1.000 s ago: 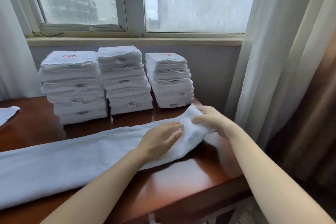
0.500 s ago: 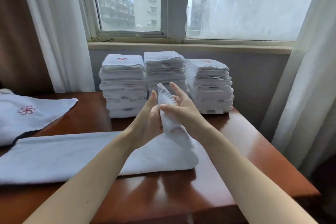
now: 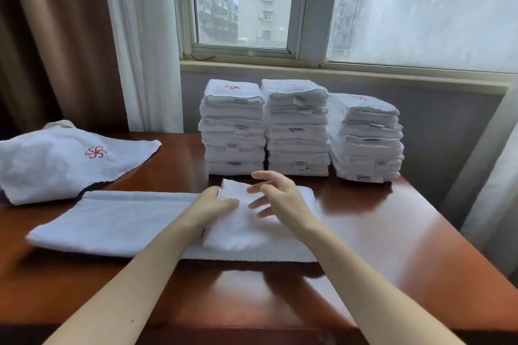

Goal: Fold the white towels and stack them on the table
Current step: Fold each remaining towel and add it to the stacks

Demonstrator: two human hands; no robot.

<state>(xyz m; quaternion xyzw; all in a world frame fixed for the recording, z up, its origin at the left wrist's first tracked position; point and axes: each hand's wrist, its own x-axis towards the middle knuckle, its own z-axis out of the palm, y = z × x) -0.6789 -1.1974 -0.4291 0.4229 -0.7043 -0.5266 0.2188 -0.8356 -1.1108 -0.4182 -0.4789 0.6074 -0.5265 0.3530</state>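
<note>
- Head view, the only view. Glossy reddish-brown wooden table [image 3: 392,232] set under a window [image 3: 246,0].
- Long white terry towel [image 3: 117,221] lies across the near middle of the table, already narrowed into a strip. Its right end is turned back over itself, giving a thicker double layer under the hands.
- Left hand [image 3: 213,204]: curled onto the free edge of the turned-over end, thumb on top, gripping the cloth and holding it against the strip.
- Right hand [image 3: 277,196]: released, fingers spread and slightly blurred, above the doubled part. Grasping nothing; whether it brushes the cloth I cannot tell.
- Three stacks of folded white towels [image 3: 297,129] stand side by side along the back edge of the table, near the wall. All are many layers high, and the right one is a little lower.
- Loose white towel with a red pinwheel emblem [image 3: 56,159] lies unfolded at the far left, draping past the table edge, just beside the strip's left end. Whether they touch I cannot tell.
- Progress, as a judgement: most of the batch appears done, given the height of the stacks.
- Current towel is mid-fold: long fold made and first cross fold laid. The left stretch has yet to be brought over, then the bundle goes onto a stack.
- At least the emblem towel remains after this one. Anything beyond the left frame edge is not visible.
</note>
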